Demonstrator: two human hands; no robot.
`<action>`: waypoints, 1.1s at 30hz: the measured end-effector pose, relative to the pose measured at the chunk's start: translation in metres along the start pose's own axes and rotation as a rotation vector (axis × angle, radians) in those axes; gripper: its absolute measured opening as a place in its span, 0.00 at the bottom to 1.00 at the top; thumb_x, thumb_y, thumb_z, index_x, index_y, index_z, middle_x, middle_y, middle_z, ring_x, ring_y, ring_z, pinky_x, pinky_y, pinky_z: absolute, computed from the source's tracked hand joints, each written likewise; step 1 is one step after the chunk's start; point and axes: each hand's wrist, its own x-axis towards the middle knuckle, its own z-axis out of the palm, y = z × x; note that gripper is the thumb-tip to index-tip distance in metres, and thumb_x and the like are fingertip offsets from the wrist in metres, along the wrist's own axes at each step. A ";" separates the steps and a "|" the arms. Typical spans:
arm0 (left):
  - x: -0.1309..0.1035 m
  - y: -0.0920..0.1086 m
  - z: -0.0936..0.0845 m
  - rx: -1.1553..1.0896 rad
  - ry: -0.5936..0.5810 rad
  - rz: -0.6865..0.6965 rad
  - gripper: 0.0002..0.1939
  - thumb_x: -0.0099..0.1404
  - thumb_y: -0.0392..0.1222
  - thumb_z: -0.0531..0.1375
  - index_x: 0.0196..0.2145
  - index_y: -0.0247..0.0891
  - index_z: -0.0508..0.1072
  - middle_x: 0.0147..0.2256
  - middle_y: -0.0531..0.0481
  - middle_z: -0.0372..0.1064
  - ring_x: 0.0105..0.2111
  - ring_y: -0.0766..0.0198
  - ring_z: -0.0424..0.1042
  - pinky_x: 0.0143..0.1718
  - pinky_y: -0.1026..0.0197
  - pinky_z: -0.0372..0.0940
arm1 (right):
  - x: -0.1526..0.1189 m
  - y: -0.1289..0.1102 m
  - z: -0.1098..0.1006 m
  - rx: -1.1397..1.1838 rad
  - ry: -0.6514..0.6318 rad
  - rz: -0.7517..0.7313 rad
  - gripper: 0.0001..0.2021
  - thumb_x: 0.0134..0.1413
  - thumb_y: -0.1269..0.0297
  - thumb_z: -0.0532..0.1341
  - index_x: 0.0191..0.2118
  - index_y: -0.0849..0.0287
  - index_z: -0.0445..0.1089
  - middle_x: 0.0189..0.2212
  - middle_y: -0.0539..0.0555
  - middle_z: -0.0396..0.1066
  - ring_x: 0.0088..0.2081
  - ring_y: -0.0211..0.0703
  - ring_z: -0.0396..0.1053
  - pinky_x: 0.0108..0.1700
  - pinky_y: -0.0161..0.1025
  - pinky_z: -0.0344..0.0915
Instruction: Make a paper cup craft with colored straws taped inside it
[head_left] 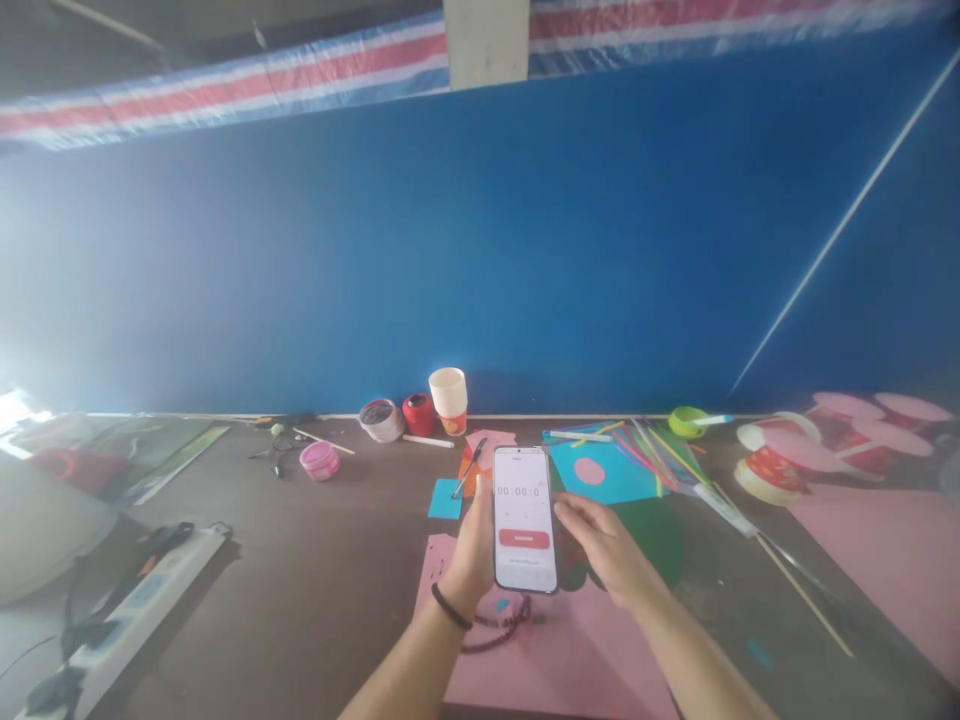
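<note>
Pink paper (559,675) is spread at the near edge of the brown surface (322,590), and on it a dark ring-shaped cord (510,638) is partly hidden. Above the paper, at the middle of the view, a phone (525,575) is held upright, its lit screen showing a row of zeros and a red button. Its left side is gripped by the left hand (472,553), closed around it with the thumb laid along the edge; a black band (451,607) is worn on that wrist. The right hand (611,545) is half curled at the opposite edge, thumb tip by the casing; whether the phone is also pinched there cannot be told. At the left, a white power strip (150,610) is laid with cables plugged in. Beyond the phone, green paper (656,535) and a blue sheet (630,470) bearing a pink circle (589,471) are partly overlapped. Farther back, a pink tub (320,461), a red spool (418,415) and a white cup (448,388), stacked on a red one, are lined up before a blue panel (450,250).
</note>
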 end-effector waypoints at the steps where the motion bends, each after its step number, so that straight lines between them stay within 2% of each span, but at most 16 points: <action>1: 0.002 0.009 0.007 0.012 -0.007 -0.007 0.26 0.62 0.61 0.50 0.38 0.34 0.72 0.32 0.46 0.74 0.30 0.59 0.72 0.34 0.60 0.64 | 0.005 -0.008 -0.004 -0.017 -0.026 0.005 0.19 0.54 0.50 0.56 0.43 0.58 0.71 0.30 0.52 0.74 0.30 0.44 0.71 0.27 0.36 0.66; 3: 0.009 0.031 0.022 0.044 -0.028 -0.008 0.28 0.61 0.62 0.49 0.38 0.33 0.73 0.30 0.46 0.74 0.29 0.59 0.72 0.33 0.60 0.64 | 0.019 -0.028 -0.011 -0.066 -0.066 -0.020 0.17 0.53 0.50 0.58 0.39 0.58 0.72 0.24 0.50 0.71 0.23 0.39 0.67 0.19 0.32 0.60; 6: 0.028 0.065 0.043 0.073 -0.013 0.003 0.31 0.59 0.65 0.50 0.37 0.32 0.73 0.32 0.44 0.75 0.32 0.56 0.73 0.35 0.58 0.65 | 0.047 -0.063 -0.019 -0.092 -0.111 -0.092 0.15 0.51 0.52 0.59 0.35 0.60 0.72 0.19 0.49 0.67 0.19 0.35 0.63 0.16 0.29 0.54; 9: 0.052 0.094 0.052 0.050 -0.181 0.034 0.34 0.58 0.68 0.46 0.40 0.33 0.72 0.34 0.42 0.74 0.36 0.53 0.73 0.38 0.53 0.65 | 0.075 -0.097 -0.022 -0.103 -0.102 -0.169 0.16 0.50 0.52 0.60 0.36 0.61 0.71 0.20 0.50 0.69 0.20 0.35 0.65 0.17 0.30 0.58; 11: 0.067 0.103 0.047 0.071 -0.308 0.038 0.36 0.57 0.70 0.46 0.41 0.34 0.72 0.36 0.41 0.74 0.38 0.52 0.73 0.40 0.51 0.65 | 0.093 -0.114 -0.023 -0.119 -0.054 -0.230 0.15 0.49 0.53 0.60 0.36 0.61 0.71 0.22 0.51 0.71 0.20 0.35 0.66 0.20 0.32 0.61; 13: 0.080 0.102 0.034 0.184 -0.408 -0.003 0.35 0.51 0.70 0.53 0.38 0.34 0.73 0.34 0.40 0.74 0.36 0.52 0.73 0.38 0.52 0.66 | 0.112 -0.124 -0.023 -0.137 0.007 -0.298 0.15 0.50 0.55 0.60 0.37 0.61 0.71 0.26 0.52 0.72 0.20 0.34 0.67 0.22 0.32 0.63; 15: 0.095 0.091 0.017 0.461 -0.461 -0.065 0.26 0.46 0.57 0.66 0.37 0.34 0.74 0.34 0.41 0.74 0.35 0.55 0.73 0.38 0.55 0.65 | 0.131 -0.125 -0.025 -0.147 0.067 -0.353 0.15 0.52 0.55 0.59 0.38 0.61 0.71 0.29 0.53 0.73 0.21 0.33 0.67 0.23 0.32 0.64; 16: 0.103 0.084 0.008 0.620 -0.410 -0.083 0.24 0.41 0.48 0.70 0.36 0.34 0.75 0.30 0.44 0.74 0.32 0.57 0.73 0.37 0.57 0.65 | 0.141 -0.123 -0.027 -0.149 0.092 -0.371 0.15 0.52 0.55 0.58 0.39 0.62 0.70 0.29 0.53 0.73 0.21 0.33 0.67 0.23 0.32 0.64; 18: 0.122 0.070 -0.007 0.703 -0.317 -0.064 0.20 0.43 0.38 0.70 0.36 0.33 0.74 0.26 0.49 0.73 0.28 0.63 0.72 0.35 0.60 0.65 | 0.159 -0.113 -0.033 -0.153 0.129 -0.389 0.16 0.53 0.55 0.57 0.41 0.62 0.70 0.30 0.54 0.73 0.21 0.33 0.68 0.23 0.32 0.65; 21: 0.152 0.060 -0.024 0.778 -0.144 -0.024 0.13 0.55 0.38 0.63 0.39 0.32 0.71 0.27 0.50 0.71 0.26 0.67 0.70 0.32 0.62 0.65 | 0.181 -0.090 -0.045 -0.171 0.154 -0.389 0.17 0.53 0.53 0.56 0.42 0.61 0.69 0.33 0.54 0.74 0.22 0.34 0.69 0.25 0.33 0.67; 25: 0.182 0.056 -0.041 0.909 0.023 -0.056 0.16 0.64 0.44 0.56 0.48 0.34 0.65 0.45 0.44 0.66 0.41 0.60 0.69 0.40 0.52 0.66 | 0.200 -0.047 -0.058 -0.220 0.158 -0.348 0.18 0.54 0.53 0.56 0.44 0.61 0.68 0.35 0.55 0.74 0.24 0.37 0.71 0.27 0.34 0.68; 29: 0.194 0.050 -0.056 1.116 0.080 -0.044 0.17 0.64 0.45 0.55 0.49 0.35 0.64 0.48 0.44 0.64 0.43 0.58 0.68 0.42 0.50 0.66 | 0.216 -0.002 -0.060 -0.262 0.151 -0.265 0.16 0.58 0.55 0.55 0.44 0.62 0.68 0.33 0.53 0.73 0.26 0.38 0.71 0.31 0.38 0.69; 33: 0.194 0.047 -0.063 1.429 0.026 0.112 0.11 0.64 0.37 0.54 0.44 0.38 0.69 0.44 0.45 0.66 0.43 0.58 0.67 0.46 0.53 0.62 | 0.235 0.031 -0.057 -0.278 0.120 -0.192 0.14 0.60 0.60 0.56 0.47 0.61 0.65 0.42 0.54 0.69 0.37 0.40 0.70 0.38 0.42 0.69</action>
